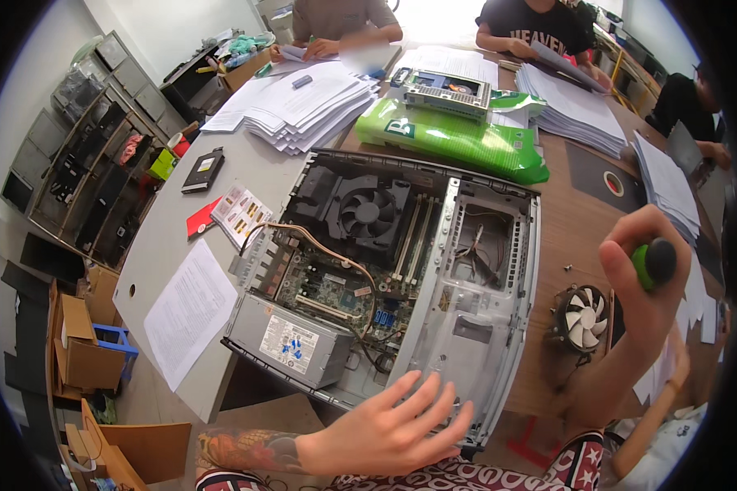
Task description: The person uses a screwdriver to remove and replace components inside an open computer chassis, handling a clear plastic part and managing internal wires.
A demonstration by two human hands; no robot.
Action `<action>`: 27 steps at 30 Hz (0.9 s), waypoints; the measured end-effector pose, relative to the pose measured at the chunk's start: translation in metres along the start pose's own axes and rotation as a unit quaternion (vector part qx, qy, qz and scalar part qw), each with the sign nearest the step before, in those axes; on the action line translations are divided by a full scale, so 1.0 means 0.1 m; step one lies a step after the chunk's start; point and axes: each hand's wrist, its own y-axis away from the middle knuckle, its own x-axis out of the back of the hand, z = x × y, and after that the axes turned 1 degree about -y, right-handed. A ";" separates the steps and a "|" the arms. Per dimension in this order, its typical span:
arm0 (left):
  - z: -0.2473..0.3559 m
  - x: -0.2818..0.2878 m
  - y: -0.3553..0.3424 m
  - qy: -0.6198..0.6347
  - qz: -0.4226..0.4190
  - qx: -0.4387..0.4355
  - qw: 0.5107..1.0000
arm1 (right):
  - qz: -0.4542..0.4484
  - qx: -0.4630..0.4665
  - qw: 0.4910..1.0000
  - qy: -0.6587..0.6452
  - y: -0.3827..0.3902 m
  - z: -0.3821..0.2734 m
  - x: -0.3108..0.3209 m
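Note:
An opened desktop computer case (pixel 436 282) lies on the table in front of me. Inside it are a black fan (pixel 367 213), a green motherboard (pixel 323 286), a metal power supply (pixel 336 356) and a drive tray (pixel 471 344). My left hand (pixel 393 425) has its fingers spread over the near edge of the case, by the tray; contact is unclear. Raised above the table at the right, my right hand (pixel 643 278) is wrapped round a green and black screwdriver handle (pixel 653 263), its shaft hidden. Beside the case sits a cooler fan (pixel 584 317) with pale blades.
Behind the case, a metal drive unit (pixel 449 94) rests on a green bag (pixel 450 139). Paper stacks (pixel 307 106) cover the far table. A black drive (pixel 203 170) and a paper sheet (pixel 191 315) lie left. A tape roll (pixel 612 183) is right. Several people sit around.

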 end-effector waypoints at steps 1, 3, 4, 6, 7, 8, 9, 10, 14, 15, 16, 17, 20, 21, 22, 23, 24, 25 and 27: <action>0.03 -0.05 0.01 -0.018 -0.004 -0.006 1.000 | -0.003 -0.010 1.000 -0.003 0.00 -0.01 -0.03; 0.04 -0.15 0.02 -0.015 -0.020 0.002 1.000 | 0.000 -0.035 0.999 -0.007 0.01 -0.02 -0.07; 0.05 -0.16 0.01 -0.020 -0.035 0.009 0.999 | 0.000 -0.040 0.999 -0.010 0.01 -0.02 -0.06; 0.05 -0.09 -0.03 -0.018 -0.063 0.030 0.997 | 0.008 -0.011 1.000 0.004 0.01 -0.03 -0.03; -0.01 -0.08 -0.03 -0.054 -0.065 -0.019 0.996 | 0.002 -0.017 1.000 0.016 0.02 -0.04 -0.02; -0.03 -0.09 -0.02 -0.090 -0.067 -0.069 0.991 | 0.001 -0.027 1.000 0.016 0.03 -0.04 -0.03; -0.03 -0.11 0.00 -0.066 -0.070 -0.041 0.995 | 0.014 -0.048 0.999 0.012 0.04 -0.05 -0.05; -0.03 -0.09 0.01 -0.052 -0.076 -0.044 0.995 | 0.027 -0.073 0.997 0.014 0.05 -0.08 -0.08; -0.07 0.01 0.06 -0.030 -0.090 -0.004 0.995 | -0.015 -0.075 0.995 0.070 0.00 -0.06 -0.02; -0.08 -0.01 0.07 -0.020 -0.082 -0.004 0.996 | -0.025 -0.070 0.993 0.087 0.00 -0.06 0.01; -0.08 -0.02 0.08 -0.014 -0.078 -0.001 0.997 | -0.034 -0.066 0.992 0.099 0.00 -0.05 0.05; -0.08 -0.03 0.08 -0.013 -0.080 -0.003 0.997 | -0.032 -0.040 0.994 0.096 0.00 -0.03 0.06; -0.04 -0.07 0.05 -0.026 -0.075 -0.005 0.997 | -0.034 -0.018 0.994 0.101 0.01 -0.01 0.06; -0.01 -0.10 0.04 -0.046 -0.072 0.008 0.996 | -0.035 -0.020 0.994 0.105 0.01 -0.01 0.06; 0.02 -0.11 0.02 -0.068 -0.069 0.022 0.995 | -0.036 -0.020 0.993 0.108 0.01 -0.01 0.06; 0.05 -0.13 0.02 -0.068 -0.071 0.023 0.995 | -0.042 -0.029 0.993 0.103 0.00 -0.02 0.05; 0.08 -0.15 0.03 -0.076 -0.069 0.028 0.994 | -0.046 -0.034 0.993 0.100 0.00 -0.02 0.04; 0.09 -0.16 0.04 -0.083 -0.065 0.033 0.994 | -0.049 -0.038 0.993 0.098 0.00 -0.04 0.02; 0.10 -0.12 0.05 -0.090 -0.072 0.031 0.993 | -0.041 -0.024 0.996 0.081 0.02 -0.05 -0.03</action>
